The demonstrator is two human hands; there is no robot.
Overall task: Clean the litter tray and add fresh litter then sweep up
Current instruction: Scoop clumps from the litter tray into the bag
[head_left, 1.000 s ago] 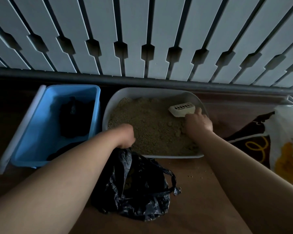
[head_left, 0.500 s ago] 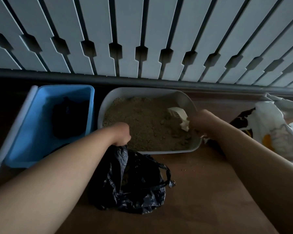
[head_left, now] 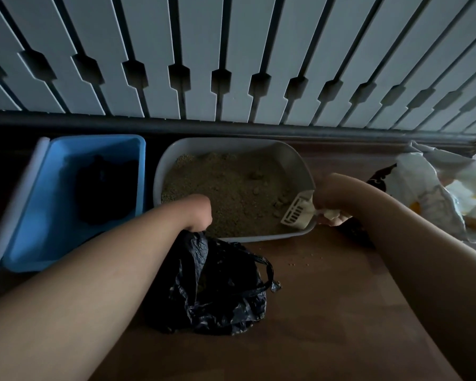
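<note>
Two hands, well apart, above a wooden floor [head_left: 327, 312]. Far left, a blue tub [head_left: 50, 221] with something dark inside. Next, left hand [head_left: 199, 211] curled round the top of a black plastic bag [head_left: 217, 292], just in front of the grey litter tray [head_left: 220, 145]. In the tray, brown litter [head_left: 226, 188] with clumps. At its near right corner, a cream slotted scoop [head_left: 297, 213], gripped by right hand [head_left: 330, 199]. Far right, a crumpled white bag [head_left: 429, 193].

pale grey litter tray [head_left: 297, 163] of tan litter [head_left: 226, 188], cream slotted scoop [head_left: 297, 213], black bag [head_left: 215, 284], blue bin [head_left: 52, 188]
</note>
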